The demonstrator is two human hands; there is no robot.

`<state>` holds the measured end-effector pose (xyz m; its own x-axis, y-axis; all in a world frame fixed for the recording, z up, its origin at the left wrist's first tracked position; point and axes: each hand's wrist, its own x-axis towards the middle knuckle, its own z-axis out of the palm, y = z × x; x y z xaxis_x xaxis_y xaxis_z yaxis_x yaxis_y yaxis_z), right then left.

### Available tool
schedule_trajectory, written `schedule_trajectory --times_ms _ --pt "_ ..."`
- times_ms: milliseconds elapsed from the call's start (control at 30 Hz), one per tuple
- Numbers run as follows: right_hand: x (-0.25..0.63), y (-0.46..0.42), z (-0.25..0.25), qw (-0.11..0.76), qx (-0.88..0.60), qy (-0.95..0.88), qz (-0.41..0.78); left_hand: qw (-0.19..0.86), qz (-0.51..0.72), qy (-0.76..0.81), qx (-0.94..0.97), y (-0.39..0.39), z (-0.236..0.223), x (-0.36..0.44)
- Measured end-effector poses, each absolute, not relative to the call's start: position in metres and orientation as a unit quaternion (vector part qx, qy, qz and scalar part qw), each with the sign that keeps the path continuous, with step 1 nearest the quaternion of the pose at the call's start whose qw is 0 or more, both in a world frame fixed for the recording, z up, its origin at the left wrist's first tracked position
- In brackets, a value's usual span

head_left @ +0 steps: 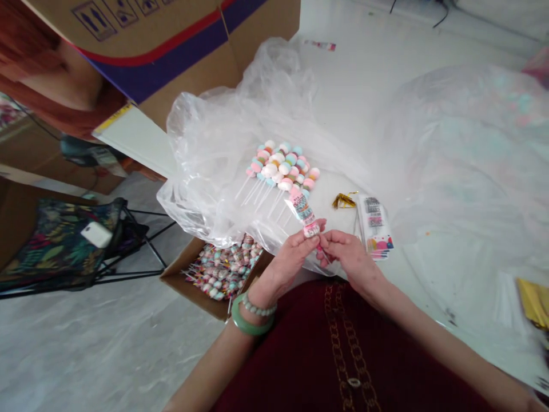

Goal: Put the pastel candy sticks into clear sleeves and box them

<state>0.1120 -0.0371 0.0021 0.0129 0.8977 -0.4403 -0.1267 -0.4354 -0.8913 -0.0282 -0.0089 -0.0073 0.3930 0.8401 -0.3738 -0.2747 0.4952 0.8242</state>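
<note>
A marshmallow stick (303,210) in a clear printed wrapper is held tilted in front of my body. My left hand (295,250) is closed round the lower end of its marshmallows. Just beside it, the fingers of my right hand (343,250) pinch the gathered end of the wrapper by the stick; the exact grip is partly hidden. Beyond my hands lies a pile of unwrapped marshmallow sticks (283,166) on a clear plastic sheet (206,149). Right of the pile are gold twist ties (344,200) and a stack of printed wrappers (376,226).
Below the table's left edge stands an open carton (180,274) full of wrapped marshmallow sticks. A large cardboard box (193,74) is at the back left, near another person's arm (72,80). A folding chair (47,240) holds a white phone (96,234). A big plastic bag (467,149) lies right.
</note>
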Motion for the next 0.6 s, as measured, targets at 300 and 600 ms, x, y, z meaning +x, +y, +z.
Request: schedule_trajectory --times_ms 300,600 --pt "0.117 -0.018 0.014 0.512 -0.569 -0.258 0.589 0.814 0.239 0.413 0.331 -0.022 -0.005 -0.001" --pt "0.178 -0.041 0.000 0.265 -0.754 -0.577 0.167 0.656 0.376 0.563 0.335 -0.010 -0.013 -0.005"
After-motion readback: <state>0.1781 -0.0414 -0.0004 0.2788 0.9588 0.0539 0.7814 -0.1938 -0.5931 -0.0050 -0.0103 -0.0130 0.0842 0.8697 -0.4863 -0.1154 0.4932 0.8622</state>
